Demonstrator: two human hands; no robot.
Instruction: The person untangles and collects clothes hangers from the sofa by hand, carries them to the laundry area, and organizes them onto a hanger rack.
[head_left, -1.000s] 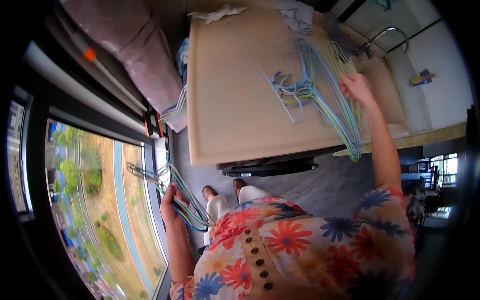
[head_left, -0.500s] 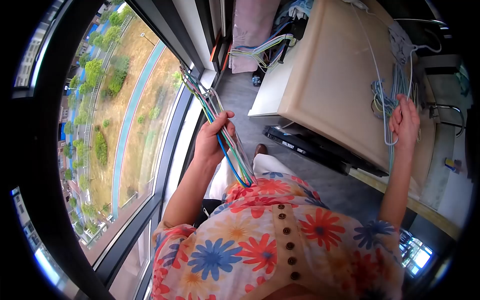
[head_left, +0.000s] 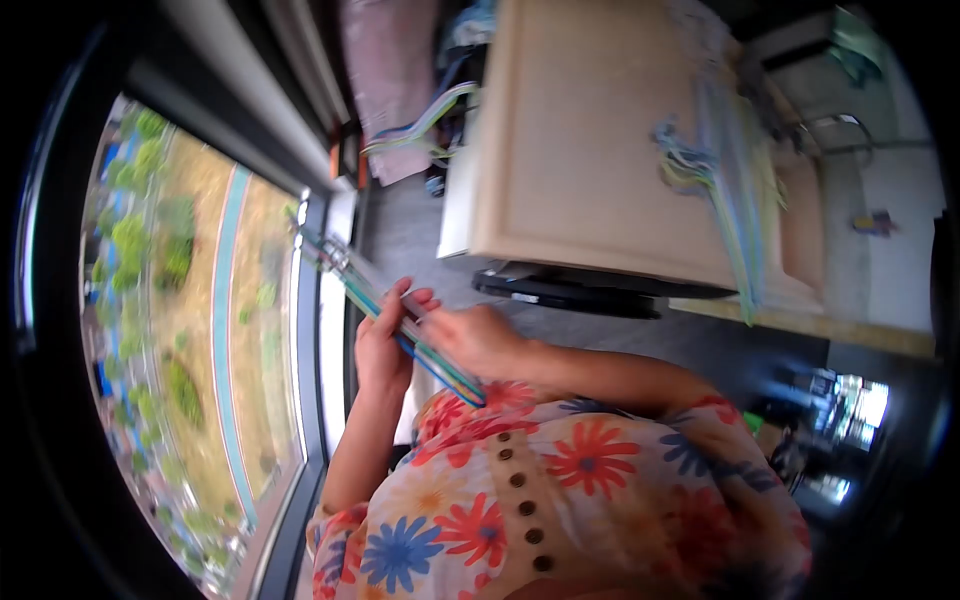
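A bundle of thin coloured clothes hangers (head_left: pixel 350 285), green, blue and pale, slants up from my lap toward the window. My left hand (head_left: pixel 383 345) is closed around its middle. Right against the bundle is my right hand (head_left: pixel 475 338), its fingers curled at the hangers beside my left thumb; blur hides exactly which hanger it grips. On the beige tabletop (head_left: pixel 600 130) lies another heap of coloured hangers (head_left: pixel 735 190), some hanging over the front edge.
A large window (head_left: pixel 270 330) runs along my left. Further hangers (head_left: pixel 430 120) stick out beyond the table's left side, near a pink cloth (head_left: pixel 390 80). A black flat object (head_left: pixel 565 293) juts out under the tabletop. A metal-framed chair (head_left: pixel 840 130) stands at the right.
My right hand has come from the heap on the table across to the bundle in my left hand; it held a pale hanger before. The view has turned to the right.
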